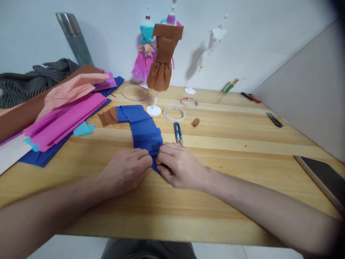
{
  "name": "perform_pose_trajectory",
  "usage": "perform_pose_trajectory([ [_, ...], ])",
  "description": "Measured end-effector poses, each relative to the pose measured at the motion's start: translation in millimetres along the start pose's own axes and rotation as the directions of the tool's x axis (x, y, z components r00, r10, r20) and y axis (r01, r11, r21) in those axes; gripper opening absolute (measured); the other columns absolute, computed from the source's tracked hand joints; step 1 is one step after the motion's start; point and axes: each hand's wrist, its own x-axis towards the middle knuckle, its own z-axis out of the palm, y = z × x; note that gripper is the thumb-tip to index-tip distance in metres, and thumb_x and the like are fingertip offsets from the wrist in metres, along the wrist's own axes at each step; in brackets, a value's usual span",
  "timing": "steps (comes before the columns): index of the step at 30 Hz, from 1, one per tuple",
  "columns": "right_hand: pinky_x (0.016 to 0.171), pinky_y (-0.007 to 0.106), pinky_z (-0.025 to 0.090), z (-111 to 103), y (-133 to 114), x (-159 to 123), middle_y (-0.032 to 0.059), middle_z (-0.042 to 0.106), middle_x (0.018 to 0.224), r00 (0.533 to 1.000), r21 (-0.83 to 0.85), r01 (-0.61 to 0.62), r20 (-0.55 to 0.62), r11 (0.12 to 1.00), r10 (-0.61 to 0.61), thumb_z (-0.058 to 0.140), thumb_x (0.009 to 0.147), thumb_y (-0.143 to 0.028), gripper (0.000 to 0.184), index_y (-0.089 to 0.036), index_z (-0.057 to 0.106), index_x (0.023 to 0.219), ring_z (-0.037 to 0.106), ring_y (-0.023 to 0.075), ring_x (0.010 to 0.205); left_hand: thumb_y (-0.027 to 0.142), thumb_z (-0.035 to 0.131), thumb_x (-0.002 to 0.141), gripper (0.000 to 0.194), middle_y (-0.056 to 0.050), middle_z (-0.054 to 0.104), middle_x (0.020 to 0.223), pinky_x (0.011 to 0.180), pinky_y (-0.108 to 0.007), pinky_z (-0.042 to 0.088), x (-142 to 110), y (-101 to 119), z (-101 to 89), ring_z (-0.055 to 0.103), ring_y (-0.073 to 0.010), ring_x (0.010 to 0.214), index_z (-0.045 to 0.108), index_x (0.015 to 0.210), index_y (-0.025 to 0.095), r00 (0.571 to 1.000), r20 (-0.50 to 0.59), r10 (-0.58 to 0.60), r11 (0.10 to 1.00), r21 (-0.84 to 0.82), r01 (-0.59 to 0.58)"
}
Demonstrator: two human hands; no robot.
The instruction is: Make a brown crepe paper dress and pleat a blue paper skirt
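Observation:
A strip of blue crepe paper (145, 133) with crosswise folds lies on the wooden table (229, 216) and curves toward me. Its near end is pinched between my two hands. My left hand (128, 167) is closed on the paper's left side, knuckles up. Close beside it, my right hand (179, 165) grips the right side with thumb and fingers pressed together. My fingertips hide part of the paper between them. Just beyond my right hand lie blue thread snips (178, 132). A pleated brown paper piece (108, 116) touches the strip's far left end.
Small dress forms stand at the back, one in a brown dress (165, 54). Folded coloured paper (67, 120) is piled at left near a steel bottle (75, 37). Tape rolls (174, 118) lie mid-table. A phone (323, 176) and a cutter knife (274, 119) lie at right.

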Motion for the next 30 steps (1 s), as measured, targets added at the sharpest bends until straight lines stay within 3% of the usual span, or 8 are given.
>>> perform_pose_trajectory([
  [9,0.061,0.027,0.034,-1.0,2.1,-0.2,0.0034,0.05,0.066,0.999,-0.003,-0.035,0.004,0.999,0.035,0.045,0.068,-0.011,0.011,-0.017,0.054,0.065,0.042,0.0159,0.063,0.017,0.04,0.087,0.024,0.0,0.051,0.063,0.053,-0.024,0.032,1.7,-0.4,-2.7,0.046,-0.0116,0.058,0.049,0.064,0.016,1.0,0.009,-0.004,1.0,-0.011,0.004],
  [24,0.059,0.026,0.036,-4.1,18.9,-1.6,0.0012,0.047,0.062,0.994,0.118,-0.086,-0.059,0.989,0.094,0.045,0.062,-0.009,0.01,-0.018,0.048,0.063,0.042,0.0147,0.06,0.015,0.047,0.082,0.015,0.003,0.051,0.065,0.055,-0.021,0.032,0.3,-13.9,-4.1,0.046,-0.0093,0.059,0.05,0.067,0.017,0.99,0.029,-0.141,0.979,-0.142,0.143],
  [30,0.062,0.029,0.039,-9.8,19.1,-1.5,0.0041,0.051,0.07,0.98,0.224,-0.077,-0.16,0.972,0.115,0.048,0.071,-0.017,0.002,-0.018,0.049,0.073,0.047,0.0168,0.066,0.016,0.047,0.081,0.014,0.003,0.051,0.065,0.056,-0.021,0.032,0.2,-12.8,-2.8,0.046,-0.0094,0.059,0.05,0.067,0.017,0.984,0.042,-0.175,0.971,-0.161,0.179],
])
